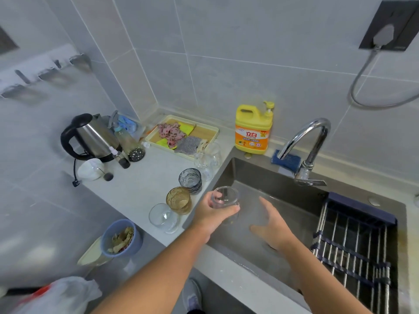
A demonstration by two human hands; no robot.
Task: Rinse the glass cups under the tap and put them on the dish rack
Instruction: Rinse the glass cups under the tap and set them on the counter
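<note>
My left hand (209,211) grips a clear glass cup (225,198) over the left end of the steel sink (267,175). My right hand (273,225) hovers open over the sink, fingers spread, a little right of the cup and touching nothing. On the counter to the left stand an amber glass (179,200), a dark blue-grey glass (190,180), a clear ribbed glass (163,217) and two clear glasses (209,157) further back. The chrome tap (305,141) arches over the sink's far side; no water stream shows. The dish rack (353,243) spans the sink's right end.
A yellow detergent jug (252,130) and blue sponge (286,160) sit behind the sink. A tray of cloths (181,135), a kettle (90,138) and small bottles fill the counter's back left. A blue bowl of scraps (121,237) stands below the counter edge.
</note>
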